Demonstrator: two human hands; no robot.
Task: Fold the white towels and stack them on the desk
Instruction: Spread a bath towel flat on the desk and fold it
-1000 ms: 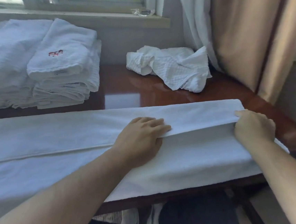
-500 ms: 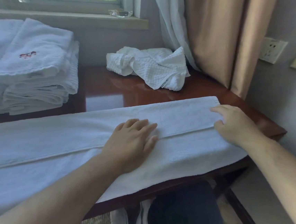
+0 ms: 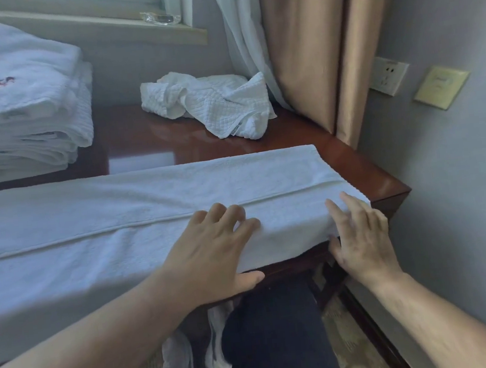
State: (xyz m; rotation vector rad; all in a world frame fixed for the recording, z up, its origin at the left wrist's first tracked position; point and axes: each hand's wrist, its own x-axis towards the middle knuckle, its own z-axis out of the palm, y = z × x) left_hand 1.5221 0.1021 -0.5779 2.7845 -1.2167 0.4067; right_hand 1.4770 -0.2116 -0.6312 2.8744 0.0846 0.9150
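A long white towel (image 3: pixel 120 213) lies across the front of the dark wooden desk (image 3: pixel 352 161), folded lengthwise with a seam running along its middle. My left hand (image 3: pixel 215 251) lies flat on its near half by the desk's front edge, fingers spread and thumb below the towel's hanging edge. My right hand (image 3: pixel 359 232) rests with straight fingers on the towel's right end at the desk corner, thumb under the edge. A stack of folded white towels (image 3: pixel 21 116) stands at the back left. A crumpled white towel (image 3: pixel 213 103) lies at the back of the desk.
Curtains (image 3: pixel 311 43) hang behind the desk's right end, and a grey wall with a socket (image 3: pixel 389 79) runs close on the right. A window sill (image 3: pixel 102 25) lies behind the stack. My dark-trousered legs and some white cloth (image 3: pixel 175 359) are under the desk.
Both hands have slid toward me from the towel's middle seam to its near edge. The lifted flap my right hand pinched a second ago now lies flat. The view has swung right.
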